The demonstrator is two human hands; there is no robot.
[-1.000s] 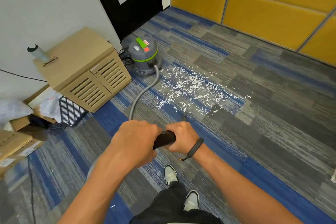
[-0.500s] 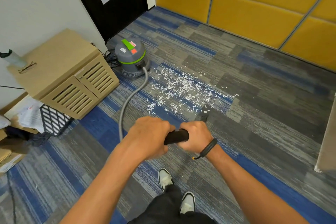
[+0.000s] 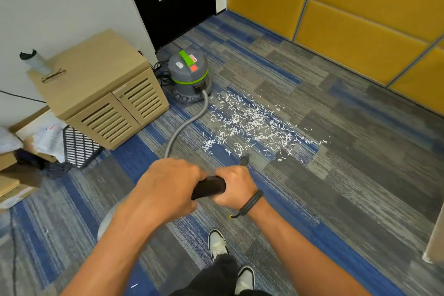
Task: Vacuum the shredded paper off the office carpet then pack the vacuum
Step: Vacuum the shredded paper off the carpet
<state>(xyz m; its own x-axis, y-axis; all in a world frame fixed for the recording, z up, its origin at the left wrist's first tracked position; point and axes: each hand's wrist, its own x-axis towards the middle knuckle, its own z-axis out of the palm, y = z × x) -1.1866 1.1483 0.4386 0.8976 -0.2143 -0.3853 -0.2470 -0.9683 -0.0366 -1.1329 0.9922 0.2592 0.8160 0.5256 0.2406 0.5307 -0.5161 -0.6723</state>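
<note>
White shredded paper (image 3: 249, 125) lies scattered over the blue and grey carpet (image 3: 336, 175) ahead of me. Behind it stands a grey canister vacuum (image 3: 189, 77) with a green band, its grey hose (image 3: 182, 125) curving toward me. Both hands grip the black wand handle (image 3: 209, 187): my left hand (image 3: 165, 187) wraps its near end, my right hand (image 3: 234, 187) holds the far end. The nozzle tip (image 3: 244, 160) peeks out beyond my right hand, at the near edge of the paper. The wand itself is mostly hidden.
A slatted wooden cabinet (image 3: 103, 94) stands at the left against the wall, with a bottle (image 3: 36, 61) and glasses on top. Boxes and papers (image 3: 28, 142) pile at the far left. Yellow wall panels (image 3: 348, 12) run along the right. My shoes (image 3: 217, 243) are below.
The view has swung slightly, shifting the scene. My hands keep their grip on the handle and the nozzle stays at the near edge of the paper.
</note>
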